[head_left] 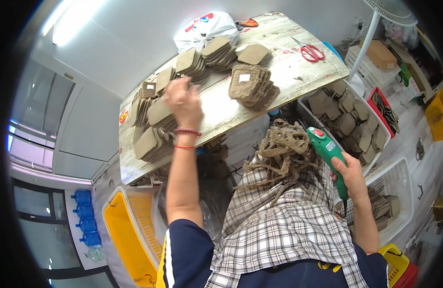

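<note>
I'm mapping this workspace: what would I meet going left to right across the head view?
Blue water jugs, yellow basket, left hand, stack of fuzzy brown squares, green handheld power tool, white fan.

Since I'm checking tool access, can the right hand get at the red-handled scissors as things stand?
Probably not to grasp them: the right hand is wrapped around the green power tool. The red-handled scissors themselves lie uncovered on the table, so the way looks otherwise free.
</note>
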`<state>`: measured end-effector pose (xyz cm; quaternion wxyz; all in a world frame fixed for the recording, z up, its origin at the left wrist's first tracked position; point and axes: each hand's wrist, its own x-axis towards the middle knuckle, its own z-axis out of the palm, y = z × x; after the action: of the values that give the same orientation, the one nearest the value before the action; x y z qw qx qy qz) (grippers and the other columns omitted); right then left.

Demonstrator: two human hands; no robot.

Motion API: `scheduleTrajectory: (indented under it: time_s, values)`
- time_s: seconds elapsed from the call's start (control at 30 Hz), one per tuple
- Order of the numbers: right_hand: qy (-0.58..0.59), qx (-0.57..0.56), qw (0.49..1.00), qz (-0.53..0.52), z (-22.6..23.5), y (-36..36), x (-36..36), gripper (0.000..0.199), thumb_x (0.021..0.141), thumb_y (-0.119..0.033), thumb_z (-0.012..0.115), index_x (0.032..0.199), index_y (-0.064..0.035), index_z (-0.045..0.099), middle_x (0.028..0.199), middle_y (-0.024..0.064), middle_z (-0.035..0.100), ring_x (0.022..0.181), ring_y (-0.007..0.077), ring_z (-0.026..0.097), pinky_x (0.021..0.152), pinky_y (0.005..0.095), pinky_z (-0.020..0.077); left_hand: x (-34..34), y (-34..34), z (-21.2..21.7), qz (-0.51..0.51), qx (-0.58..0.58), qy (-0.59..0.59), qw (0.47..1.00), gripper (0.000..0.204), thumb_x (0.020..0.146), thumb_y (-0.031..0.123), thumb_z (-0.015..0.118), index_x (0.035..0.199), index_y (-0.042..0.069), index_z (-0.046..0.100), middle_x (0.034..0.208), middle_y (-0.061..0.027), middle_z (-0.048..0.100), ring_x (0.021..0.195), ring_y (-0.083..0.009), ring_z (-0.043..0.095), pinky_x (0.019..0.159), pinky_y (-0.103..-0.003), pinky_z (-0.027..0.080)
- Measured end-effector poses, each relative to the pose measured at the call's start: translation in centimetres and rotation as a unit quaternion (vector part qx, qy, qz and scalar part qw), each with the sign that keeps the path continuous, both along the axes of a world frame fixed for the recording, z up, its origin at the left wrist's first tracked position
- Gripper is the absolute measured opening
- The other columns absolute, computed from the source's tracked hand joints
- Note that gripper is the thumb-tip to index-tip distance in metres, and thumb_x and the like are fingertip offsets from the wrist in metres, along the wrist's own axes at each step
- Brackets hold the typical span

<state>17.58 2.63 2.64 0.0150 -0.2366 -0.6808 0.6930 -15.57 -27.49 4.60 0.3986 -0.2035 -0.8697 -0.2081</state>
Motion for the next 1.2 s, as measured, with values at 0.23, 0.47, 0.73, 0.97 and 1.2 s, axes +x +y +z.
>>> scheduleTrajectory:
  time_s: [0.23, 0.47, 0.73, 0.97, 1.2]
  values:
    - [0.009, -0.002, 1.0, 0.004, -0.1, -0.1, 0.3, 0.042, 0.088, -0.039, 0.065, 0.098, 0.0013, 0.059, 0.069, 0.0038, 0.059, 0.059, 0.008, 0.053, 0.055, 0.0236, 0.0435, 0.6, 11.7, -6.8, -0.044, -0.064, -0.208, 0.975, 0.053, 0.081, 0.033, 0.065, 0.119, -0.002, 0.055, 0.119, -0.0217, 0.057, 0.115, -0.0334, 0.051, 0.098, -0.045, 0.037]
    - [0.004, 0.005, 1.0, -0.005, 0.7, -0.8, -0.3, 0.032, 0.088, -0.03, 0.067, 0.095, 0.0004, 0.061, 0.071, 0.0031, 0.058, 0.06, 0.0086, 0.055, 0.056, 0.0245, 0.045, 0.1, 11.2, -6.1, -0.031, -0.093, -0.238, 0.966, 0.035, 0.08, 0.01, 0.052, 0.114, 0.001, 0.058, 0.102, -0.0207, 0.063, 0.092, -0.035, 0.061, 0.083, -0.045, 0.046]
    - [0.068, 0.02, 0.997, -0.032, 2.2, -2.1, -2.5, 0.034, 0.088, -0.032, 0.067, 0.099, -0.0001, 0.061, 0.072, 0.0008, 0.059, 0.061, 0.0064, 0.054, 0.056, 0.022, 0.0447, 6.7, 10.6, -0.6, -0.356, 0.678, -0.296, 0.57, 0.026, 0.09, 0.001, 0.054, 0.116, -0.002, 0.054, 0.106, -0.0096, 0.063, 0.1, -0.0199, 0.061, 0.085, -0.033, 0.053]
    - [0.072, 0.05, 0.995, -0.057, 3.0, -3.8, -2.6, 0.035, 0.088, -0.032, 0.068, 0.101, 0.0003, 0.061, 0.072, -0.0011, 0.058, 0.061, 0.0044, 0.05, 0.055, 0.021, 0.0429, 11.8, 15.3, -1.4, -0.361, 0.798, -0.375, 0.303, 0.036, 0.089, 0.003, 0.062, 0.123, 0.006, 0.051, 0.118, -0.0065, 0.06, 0.109, -0.0216, 0.058, 0.096, -0.039, 0.049]
    - [0.075, 0.061, 0.992, -0.081, 3.2, -4.1, -2.1, 0.036, 0.088, -0.032, 0.068, 0.102, 0.0003, 0.061, 0.069, -0.0028, 0.055, 0.059, 0.0039, 0.048, 0.053, 0.0207, 0.0405, 12.5, 16.7, -2.4, -0.357, 0.81, -0.384, 0.262, 0.035, 0.089, 0.003, 0.062, 0.123, 0.003, 0.051, 0.12, -0.0083, 0.059, 0.111, -0.0237, 0.057, 0.1, -0.041, 0.047]
